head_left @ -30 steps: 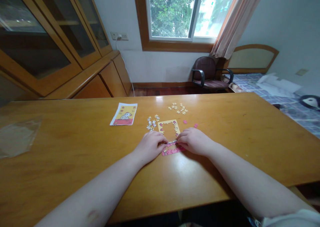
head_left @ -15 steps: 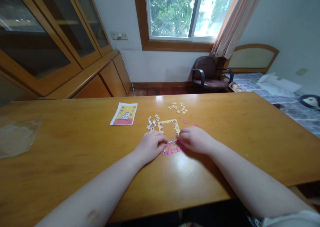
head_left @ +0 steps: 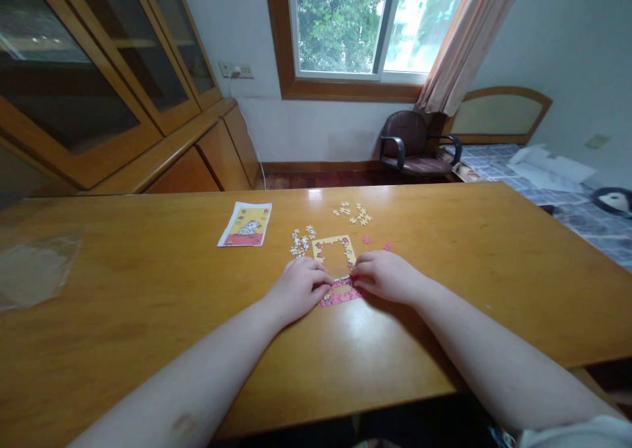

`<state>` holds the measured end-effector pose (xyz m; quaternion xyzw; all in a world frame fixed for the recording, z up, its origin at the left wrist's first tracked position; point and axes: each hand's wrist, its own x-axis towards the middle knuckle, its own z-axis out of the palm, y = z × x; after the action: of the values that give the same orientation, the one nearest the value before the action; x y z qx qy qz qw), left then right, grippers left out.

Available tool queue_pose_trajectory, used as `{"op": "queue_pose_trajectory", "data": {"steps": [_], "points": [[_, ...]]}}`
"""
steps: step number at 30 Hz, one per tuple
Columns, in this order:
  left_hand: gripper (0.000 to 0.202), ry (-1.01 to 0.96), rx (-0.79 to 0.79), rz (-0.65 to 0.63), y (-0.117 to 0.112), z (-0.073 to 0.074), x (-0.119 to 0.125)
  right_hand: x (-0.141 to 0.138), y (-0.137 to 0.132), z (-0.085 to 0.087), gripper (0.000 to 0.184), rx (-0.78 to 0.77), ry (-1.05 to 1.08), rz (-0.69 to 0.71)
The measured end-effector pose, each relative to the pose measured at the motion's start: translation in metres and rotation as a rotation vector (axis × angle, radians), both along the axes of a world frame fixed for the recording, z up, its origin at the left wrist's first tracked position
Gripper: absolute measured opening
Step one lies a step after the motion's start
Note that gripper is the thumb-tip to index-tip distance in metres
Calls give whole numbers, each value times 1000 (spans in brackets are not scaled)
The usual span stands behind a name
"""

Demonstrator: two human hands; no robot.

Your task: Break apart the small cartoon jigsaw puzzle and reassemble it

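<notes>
A partly assembled jigsaw puzzle (head_left: 340,297) lies flat on the wooden table, its frame yellow at the far end and pink at the near end, with gaps inside. My left hand (head_left: 302,284) is closed at its left side, fingertips on the row above the pink edge. From the right, my right hand (head_left: 384,273) grips the same row with bent fingers. Whatever piece is under the fingertips is mostly hidden. White patterned pieces (head_left: 302,242) lie just past my left hand. Beyond my right hand are two loose pink pieces (head_left: 366,240).
Several yellow pieces (head_left: 363,216) are scattered farther back. A printed picture (head_left: 245,224) of a white animal on yellow and pink lies to the left. A clear plastic bag (head_left: 37,270) rests at the table's left. Behind the table (head_left: 419,349) stands an armchair (head_left: 407,135).
Both hands stay at the puzzle with only slight finger shifts. The right fingers have eased a little, showing more of the row between the hands.
</notes>
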<state>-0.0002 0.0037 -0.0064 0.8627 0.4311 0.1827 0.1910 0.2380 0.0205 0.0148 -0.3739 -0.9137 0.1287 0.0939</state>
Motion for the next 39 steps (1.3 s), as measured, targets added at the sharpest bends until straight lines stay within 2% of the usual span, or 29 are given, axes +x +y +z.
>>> {"op": "queue_pose_trajectory", "data": {"steps": [8, 16, 39], "points": [[16, 17, 10, 7, 0, 1, 0, 2, -2, 1, 18, -29, 13, 86], [16, 2, 12, -1, 1, -2, -1, 1, -2, 4, 19, -9, 11, 57], [14, 65, -14, -3, -1, 4, 1, -1, -3, 6, 24, -105, -60, 32]]}}
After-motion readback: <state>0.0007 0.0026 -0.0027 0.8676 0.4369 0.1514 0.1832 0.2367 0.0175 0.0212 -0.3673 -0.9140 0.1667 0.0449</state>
